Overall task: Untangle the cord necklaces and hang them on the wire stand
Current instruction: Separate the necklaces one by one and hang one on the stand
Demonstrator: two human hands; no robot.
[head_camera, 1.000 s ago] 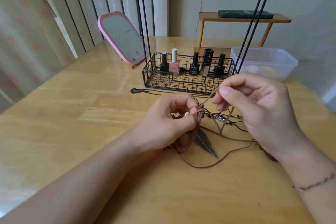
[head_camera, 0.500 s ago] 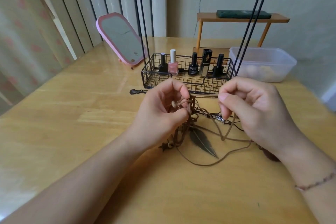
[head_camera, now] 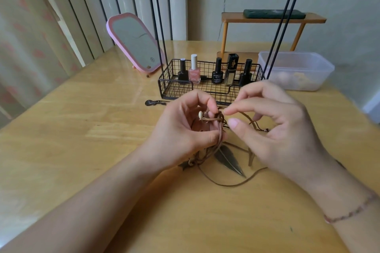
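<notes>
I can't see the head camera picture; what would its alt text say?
Two bare hands work at a tangle of brown cord necklaces above a wooden table: the left hand grips the bundle, the right hand picks at a strand. Behind stands a black wire stand holding nail polish bottles.

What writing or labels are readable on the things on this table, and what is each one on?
"ydby", gold letters running up the cap of the tall black bottle in the wire basket.
"OUMEI..." partly legible, on the short black bottle; smaller print below is blurred.
Pink nail polish bottle: faint label, too blurred to read.
Pink mirror: small round logo near its lower edge, too small to read.
Nothing else readable.
</notes>
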